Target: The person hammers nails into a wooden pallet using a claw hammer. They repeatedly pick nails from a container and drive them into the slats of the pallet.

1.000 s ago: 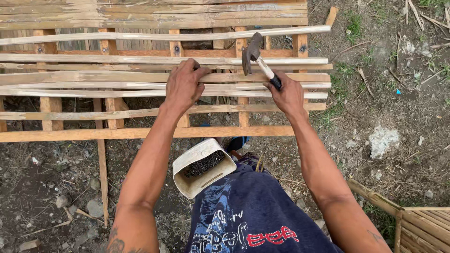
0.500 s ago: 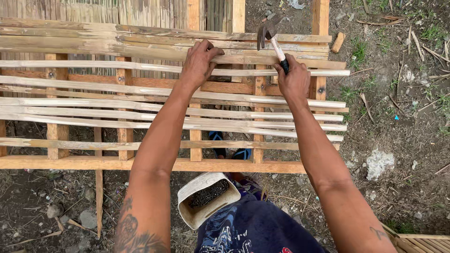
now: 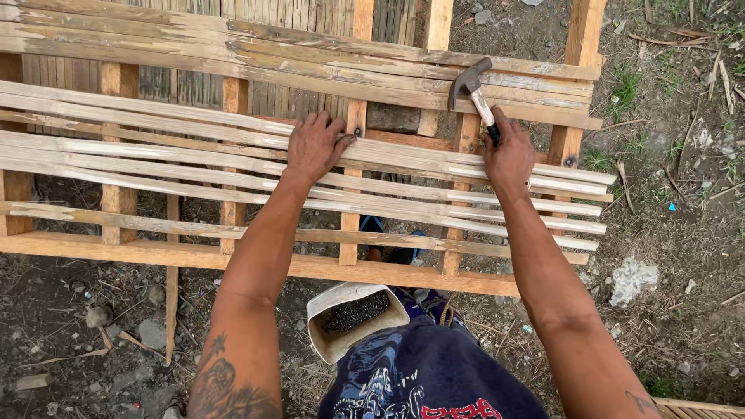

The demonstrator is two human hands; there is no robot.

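A hammer (image 3: 475, 93) is gripped by the right hand (image 3: 508, 151), fingers wrapped tight round the dark handle end, w/ the metal head just above the hand and over a bamboo slat (image 3: 434, 159). The left hand (image 3: 314, 143) is laid flat on the same slats, fingers spread loosely; a small nail (image 3: 347, 137) seems pinched at thumb & forefinger, though it is too small to be sure. The slats are laid across a wooden frame (image 3: 357, 268) beneath both hands. Below the hands, near the person's lap, a cut-open white plastic container (image 3: 353, 320) is seen, filled w/ dark nails (image 3: 355, 312).
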